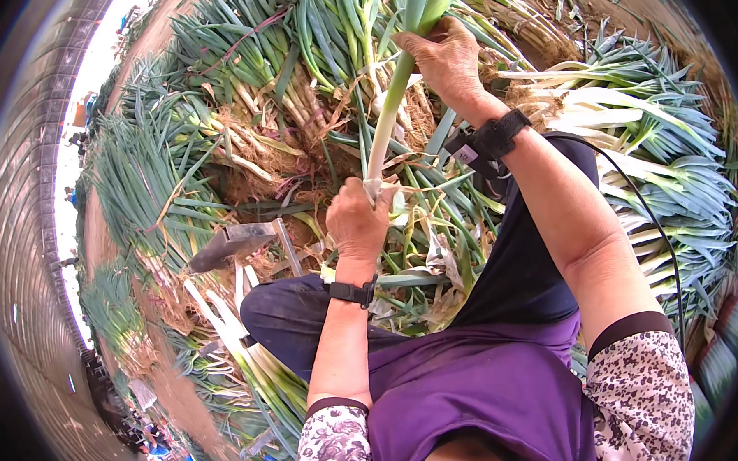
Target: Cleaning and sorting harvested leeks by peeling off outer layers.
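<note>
Between my two hands a single leek (387,131) stretches at a slant, its white stem low and its green leaves at the top. My left hand (358,220) is closed round the white root end. Higher up, my right hand (452,63) grips the leek where the leaves begin. Loose peeled leaves and dry skins (438,250) lie in a heap just right of my left hand. A flat grey metal piece on a thin bar (235,246), perhaps a blade, stands left of my left hand.
Bundles of untrimmed leeks with brown roots (253,155) cover the ground ahead and left. Leeks with bare white stems (637,114) are stacked at right, more (241,332) beside my left knee (279,317). A black cable (634,188) runs past my right arm.
</note>
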The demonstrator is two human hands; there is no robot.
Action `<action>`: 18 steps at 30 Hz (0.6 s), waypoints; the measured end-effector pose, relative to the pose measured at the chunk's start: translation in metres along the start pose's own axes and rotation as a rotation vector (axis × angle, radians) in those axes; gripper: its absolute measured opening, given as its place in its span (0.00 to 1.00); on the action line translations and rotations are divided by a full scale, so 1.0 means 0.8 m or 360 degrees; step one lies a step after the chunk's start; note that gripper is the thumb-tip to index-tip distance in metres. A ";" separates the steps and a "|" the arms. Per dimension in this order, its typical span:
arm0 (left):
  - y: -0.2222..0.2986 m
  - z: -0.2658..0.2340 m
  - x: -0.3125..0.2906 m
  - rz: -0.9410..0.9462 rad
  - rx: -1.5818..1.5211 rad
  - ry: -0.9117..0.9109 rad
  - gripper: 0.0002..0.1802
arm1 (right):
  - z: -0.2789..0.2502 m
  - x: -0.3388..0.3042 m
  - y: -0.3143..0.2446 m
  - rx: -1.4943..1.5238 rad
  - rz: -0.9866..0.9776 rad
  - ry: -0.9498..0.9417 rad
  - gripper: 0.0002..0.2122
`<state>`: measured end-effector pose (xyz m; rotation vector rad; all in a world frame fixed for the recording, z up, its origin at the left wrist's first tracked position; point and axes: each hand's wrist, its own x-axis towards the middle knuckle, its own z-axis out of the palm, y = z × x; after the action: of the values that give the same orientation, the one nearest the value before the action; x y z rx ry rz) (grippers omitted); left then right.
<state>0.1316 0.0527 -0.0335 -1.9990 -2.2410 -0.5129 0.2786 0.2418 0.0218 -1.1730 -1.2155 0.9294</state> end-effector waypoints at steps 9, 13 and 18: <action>-0.029 0.009 -0.116 0.0475 0.0042 -0.0798 0.04 | -0.052 0.059 0.002 -0.0014 -0.0036 0.0307 0.11; -0.030 -0.014 -0.161 0.0314 0.0039 -0.1416 0.09 | -0.050 0.055 0.012 0.0226 -0.0016 0.0504 0.07; -0.030 -0.063 -0.085 -0.0443 -0.0805 -0.0937 0.19 | -0.074 0.066 0.026 0.0634 0.0034 0.0555 0.05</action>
<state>0.1101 -0.0297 -0.0101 -2.3101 -3.0241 -0.6334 0.3466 0.2874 0.0137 -0.9760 -0.7004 0.8885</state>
